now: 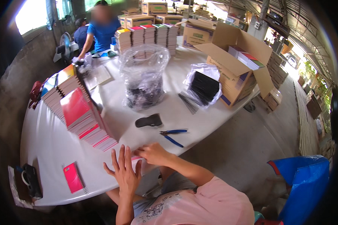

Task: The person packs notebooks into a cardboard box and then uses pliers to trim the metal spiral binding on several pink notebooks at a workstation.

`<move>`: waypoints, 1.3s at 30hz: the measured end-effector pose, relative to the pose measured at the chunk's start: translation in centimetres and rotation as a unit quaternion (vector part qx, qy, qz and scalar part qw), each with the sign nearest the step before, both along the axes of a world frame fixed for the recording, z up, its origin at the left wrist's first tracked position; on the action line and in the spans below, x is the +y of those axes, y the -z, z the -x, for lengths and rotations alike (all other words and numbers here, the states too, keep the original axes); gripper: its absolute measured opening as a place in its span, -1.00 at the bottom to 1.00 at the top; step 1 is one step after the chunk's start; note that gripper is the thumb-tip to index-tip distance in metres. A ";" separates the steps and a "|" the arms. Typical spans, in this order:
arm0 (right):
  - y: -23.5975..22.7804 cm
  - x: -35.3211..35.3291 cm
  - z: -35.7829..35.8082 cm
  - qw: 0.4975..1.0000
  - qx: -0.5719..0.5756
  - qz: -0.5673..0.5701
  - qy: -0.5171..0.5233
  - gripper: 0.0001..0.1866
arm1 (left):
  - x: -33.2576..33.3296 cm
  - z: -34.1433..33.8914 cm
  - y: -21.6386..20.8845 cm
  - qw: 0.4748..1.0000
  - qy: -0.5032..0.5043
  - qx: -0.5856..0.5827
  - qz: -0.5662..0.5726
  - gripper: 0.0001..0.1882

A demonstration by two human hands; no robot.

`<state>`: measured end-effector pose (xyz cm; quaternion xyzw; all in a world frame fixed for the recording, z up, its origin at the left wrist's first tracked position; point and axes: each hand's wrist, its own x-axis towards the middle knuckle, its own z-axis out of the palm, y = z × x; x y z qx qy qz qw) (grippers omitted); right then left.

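Note:
My left hand (125, 169) is raised over the table's near edge, its fingers spread and holding nothing. Just right of it, my right hand (153, 153) has its fingers curled at a pink-edged notebook (136, 158), which is mostly hidden by both hands. Beyond them lie blue-handled cutting pliers (173, 137) with the handles apart, and a dark, flat, shoe-sole-shaped object (148, 120). To the left runs a stack of pink-covered notebooks (76, 108). A small pink spiral notebook (74, 177) lies alone near the front left edge.
A clear plastic bag (144, 78) of dark contents stands mid-table. Black binding coils (204, 88) lie in white wrapping beside an open cardboard box (229, 75). Stacked notebooks (148, 39) stand at the back. A person in blue (103, 35) works at the far left. A tape dispenser (30, 181) sits front left.

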<state>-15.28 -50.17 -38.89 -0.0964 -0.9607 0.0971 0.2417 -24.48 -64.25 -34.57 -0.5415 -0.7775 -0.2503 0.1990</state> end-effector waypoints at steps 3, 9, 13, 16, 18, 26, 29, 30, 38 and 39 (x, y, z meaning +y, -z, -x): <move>-0.8 0.5 0.7 0.982 -0.049 0.178 -0.030 -0.57 | 1.2 3.2 6.9 0.998 -0.036 -0.019 0.057 -0.56; -1.5 14.1 -2.9 0.970 0.092 0.204 0.094 -0.32 | 2.9 2.4 5.2 0.999 0.003 -0.043 -0.032 -0.39; 0.8 22.2 -4.8 0.867 -0.014 -0.012 0.498 -0.36 | 3.7 2.1 7.1 0.993 -0.038 -0.039 -0.105 -0.42; 3.2 24.2 -5.4 0.843 -0.088 0.047 0.528 -0.50 | 3.8 2.2 6.9 0.992 -0.056 -0.014 -0.110 -0.47; 5.0 27.2 -6.8 0.864 -0.105 -0.003 0.492 -0.58 | 4.0 2.1 6.7 0.989 -0.065 -0.003 -0.136 -0.49; 0.7 28.8 -6.4 0.881 -0.223 -0.122 0.398 -0.67 | 3.5 3.1 6.4 0.987 -0.081 -0.042 -0.131 -0.45; -0.5 29.3 -8.1 0.888 -0.197 -0.194 0.368 -0.60 | 3.6 3.2 6.7 0.988 -0.072 -0.034 -0.134 -0.44; -1.1 29.0 -8.6 0.895 -0.143 -0.224 0.359 -0.58 | 3.7 3.2 7.0 0.990 -0.064 -0.024 -0.123 -0.43; -7.4 7.5 -1.9 0.962 0.046 0.264 0.048 -0.80 | 3.4 3.6 7.8 0.987 -0.069 -0.040 -0.142 -0.42; -6.3 5.3 -1.1 0.953 0.038 0.299 0.028 -0.80 | 3.1 3.6 8.1 0.983 -0.083 -0.064 -0.148 -0.47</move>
